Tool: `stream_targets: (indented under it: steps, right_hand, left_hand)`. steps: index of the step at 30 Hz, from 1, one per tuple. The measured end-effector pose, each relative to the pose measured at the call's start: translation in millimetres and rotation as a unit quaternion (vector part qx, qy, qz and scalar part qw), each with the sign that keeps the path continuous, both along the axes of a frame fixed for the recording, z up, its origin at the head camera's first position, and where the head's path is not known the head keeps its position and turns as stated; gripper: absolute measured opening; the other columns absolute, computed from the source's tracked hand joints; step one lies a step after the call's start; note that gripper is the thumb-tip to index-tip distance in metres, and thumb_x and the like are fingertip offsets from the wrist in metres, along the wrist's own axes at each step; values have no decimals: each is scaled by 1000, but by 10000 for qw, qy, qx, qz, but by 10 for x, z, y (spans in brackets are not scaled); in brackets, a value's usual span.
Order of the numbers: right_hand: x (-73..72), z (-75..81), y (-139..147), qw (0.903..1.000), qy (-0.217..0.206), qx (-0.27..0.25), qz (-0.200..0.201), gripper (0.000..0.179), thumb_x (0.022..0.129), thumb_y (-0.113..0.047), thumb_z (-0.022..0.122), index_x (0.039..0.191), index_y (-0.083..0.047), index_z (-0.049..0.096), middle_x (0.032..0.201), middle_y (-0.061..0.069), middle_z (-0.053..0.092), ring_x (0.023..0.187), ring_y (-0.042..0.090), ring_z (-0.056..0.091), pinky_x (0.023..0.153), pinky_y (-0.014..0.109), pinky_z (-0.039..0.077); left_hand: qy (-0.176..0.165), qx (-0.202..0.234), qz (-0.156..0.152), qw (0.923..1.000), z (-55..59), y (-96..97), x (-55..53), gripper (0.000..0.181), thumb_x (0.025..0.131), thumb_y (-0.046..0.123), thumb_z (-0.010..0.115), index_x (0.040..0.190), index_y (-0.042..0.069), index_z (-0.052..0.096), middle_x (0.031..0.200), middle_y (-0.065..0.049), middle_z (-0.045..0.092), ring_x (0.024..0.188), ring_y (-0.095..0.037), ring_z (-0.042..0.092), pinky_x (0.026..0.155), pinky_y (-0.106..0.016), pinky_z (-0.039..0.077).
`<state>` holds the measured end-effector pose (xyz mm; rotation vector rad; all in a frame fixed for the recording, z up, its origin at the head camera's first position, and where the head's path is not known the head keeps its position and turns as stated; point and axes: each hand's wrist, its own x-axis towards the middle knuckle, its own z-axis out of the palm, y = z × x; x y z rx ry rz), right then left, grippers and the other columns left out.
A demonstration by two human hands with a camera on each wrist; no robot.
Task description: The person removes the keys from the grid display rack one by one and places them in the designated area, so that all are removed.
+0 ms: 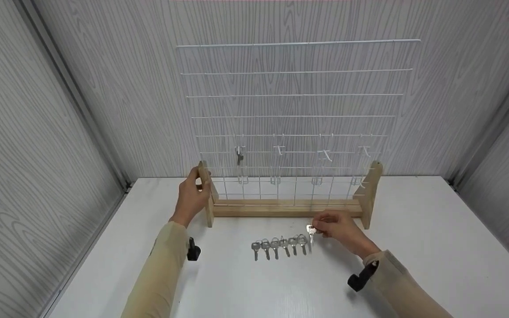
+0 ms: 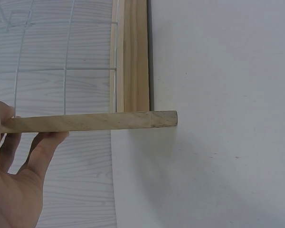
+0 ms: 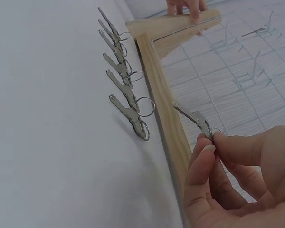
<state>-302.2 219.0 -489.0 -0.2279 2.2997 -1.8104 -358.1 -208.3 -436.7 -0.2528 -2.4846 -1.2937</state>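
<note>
In the head view my left hand grips the upper part of the left wooden side support of a wire grid rack, thumb on one face and fingers on the other. The left wrist view shows the support edge-on between thumb and fingers. My right hand pinches a silver key at its head, near its small ring, with the blade pointing away from the fingertips. That hand is in front of the rack's wooden base bar. Several more keys with rings lie in a row on the table.
White wire grid rises from the base, with white hooks across its lower part. One key hangs on the leftmost hook. The right side support stands beyond my right hand. Grey wood-grain panels enclose the white table.
</note>
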Motion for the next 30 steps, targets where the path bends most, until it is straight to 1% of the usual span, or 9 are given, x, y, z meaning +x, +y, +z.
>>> stream_targets:
  steps: [4, 8, 13, 16, 17, 23, 30]
  right_hand:
    - [-5, -16, 0, 9998, -125, 169, 3, 28, 102, -15, 73, 120, 6, 72, 104, 7, 76, 92, 15, 69, 80, 28, 60]
    - [-13, -44, -2, 9992, -135, 371, -36, 28, 101, -18, 75, 118, 5, 74, 102, 6, 77, 87, 15, 68, 76, 26, 58]
    - [-9, -73, -16, 9975, -126, 671, -154, 22, 100, -19, 76, 112, -1, 78, 97, 4, 77, 83, 14, 66, 70, 25, 54]
    - [-1, -75, -32, 9967, -98, 761, -252, 19, 100, -17, 76, 109, -1, 78, 95, 4, 77, 80, 15, 64, 66, 25, 51]
    - [2, -74, -35, 9964, -73, 794, -288, 17, 99, -16, 76, 109, -1, 78, 94, 4, 77, 79, 15, 64, 65, 25, 52]
    - [22, -82, -65, 9934, 147, 1070, -378, 11, 98, -11, 77, 103, -1, 78, 90, 6, 76, 77, 15, 64, 64, 24, 54]
    - [41, -107, -126, 9892, 381, 1345, -447, 5, 97, -7, 76, 99, -4, 79, 88, 8, 76, 77, 16, 67, 64, 23, 56]
  left_hand:
    - [23, -22, 14, 10000, 12, -1, -3, 49, 110, 16, 53, 157, 4, 44, 150, -20, 58, 121, -42, 69, 98, -54, 64]
    - [75, -33, 12, 10000, 6, 1, -10, 50, 109, 15, 54, 157, 3, 44, 151, -21, 58, 119, -42, 70, 97, -53, 64]
    - [192, -81, 23, 9998, -21, 2, -20, 49, 109, 13, 54, 155, 1, 45, 149, -22, 59, 117, -43, 70, 96, -54, 64]
    - [231, -97, 34, 9997, -24, 7, -22, 48, 108, 12, 54, 154, 0, 46, 149, -23, 59, 119, -43, 70, 96, -55, 64]
    - [228, -98, 25, 9997, -23, 8, -22, 49, 108, 12, 54, 155, 0, 45, 149, -24, 58, 119, -44, 70, 97, -55, 64]
    - [22, -27, 14, 10000, -6, 16, -30, 51, 108, 15, 55, 157, 4, 45, 152, -20, 57, 122, -41, 68, 98, -52, 64]
    - [15, -33, 51, 10000, -4, 12, -9, 49, 110, 14, 54, 156, 4, 45, 152, -22, 56, 123, -42, 68, 99, -54, 64]
